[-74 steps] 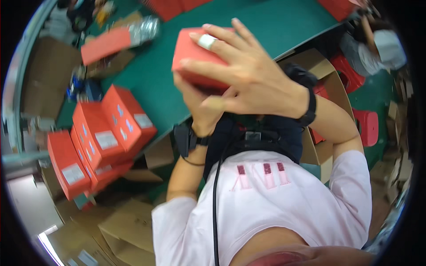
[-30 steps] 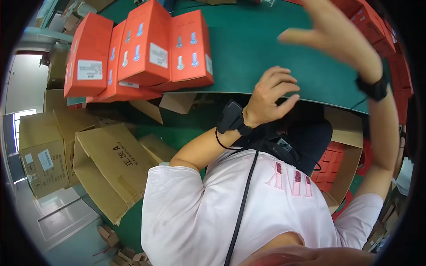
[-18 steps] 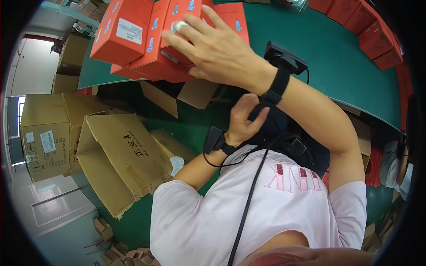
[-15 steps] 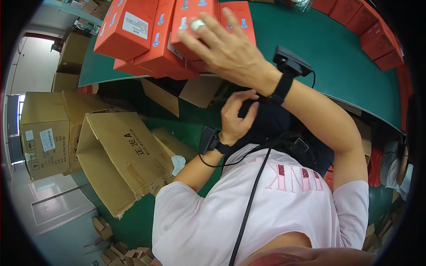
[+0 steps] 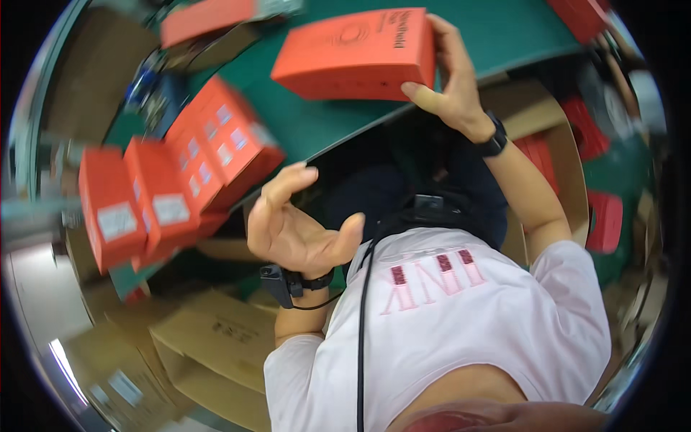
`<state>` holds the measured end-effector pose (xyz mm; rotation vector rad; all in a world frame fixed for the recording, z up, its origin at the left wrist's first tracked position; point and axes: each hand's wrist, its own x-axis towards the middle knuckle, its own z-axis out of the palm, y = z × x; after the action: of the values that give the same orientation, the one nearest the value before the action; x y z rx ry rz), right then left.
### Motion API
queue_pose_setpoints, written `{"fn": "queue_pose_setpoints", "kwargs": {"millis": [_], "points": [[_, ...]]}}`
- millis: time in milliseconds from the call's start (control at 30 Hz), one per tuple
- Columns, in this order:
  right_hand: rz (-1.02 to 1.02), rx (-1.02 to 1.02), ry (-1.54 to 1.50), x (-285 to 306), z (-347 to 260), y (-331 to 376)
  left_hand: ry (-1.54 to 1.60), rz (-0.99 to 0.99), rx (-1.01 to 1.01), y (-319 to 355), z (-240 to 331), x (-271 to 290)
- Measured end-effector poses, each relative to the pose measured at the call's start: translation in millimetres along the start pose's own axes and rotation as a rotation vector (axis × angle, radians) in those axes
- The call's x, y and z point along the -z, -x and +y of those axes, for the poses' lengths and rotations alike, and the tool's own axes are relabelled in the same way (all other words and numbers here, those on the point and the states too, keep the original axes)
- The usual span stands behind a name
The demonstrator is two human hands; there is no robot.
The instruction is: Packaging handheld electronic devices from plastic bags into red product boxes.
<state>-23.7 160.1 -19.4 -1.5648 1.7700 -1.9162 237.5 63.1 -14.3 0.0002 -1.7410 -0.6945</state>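
Observation:
My right hand grips a red carton by its right end, thumb at the near lower edge and fingers behind. The carton is held above the front part of the green table, its long side across my view. My left hand is raised, palm up, with fingers and thumb apart and nothing in it. Just left of that hand, several red cartons are packed together at the table's edge, some with white labels. Both wrists wear dark straps.
Large brown cardboard boxes stand on the floor at lower left. To the right, below the table, is an open cardboard box with red things in it. Another red carton lies at the far right. A black cable hangs down my front.
My view has swung to the right. The right hand, empty over the stacked cartons before, now holds a red carton. My left hand's fingers have spread from a loose curl.

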Motion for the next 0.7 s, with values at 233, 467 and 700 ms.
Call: {"fn": "queue_pose_setpoints", "kwargs": {"millis": [233,467,700], "points": [[-0.139,-0.142,0.546,97.8,35.6,64.7,-0.409,-0.966,-0.069,-90.0,-20.6,-137.4],[0.162,-0.524,0.062,120.8,9.7,91.6,-0.280,-1.314,-0.041,-115.5,-75.4,-195.2],[0.196,-0.607,-0.205,86.3,-0.2,72.0,-0.252,-1.130,-0.079,-99.9,-39.3,-186.8]]}}
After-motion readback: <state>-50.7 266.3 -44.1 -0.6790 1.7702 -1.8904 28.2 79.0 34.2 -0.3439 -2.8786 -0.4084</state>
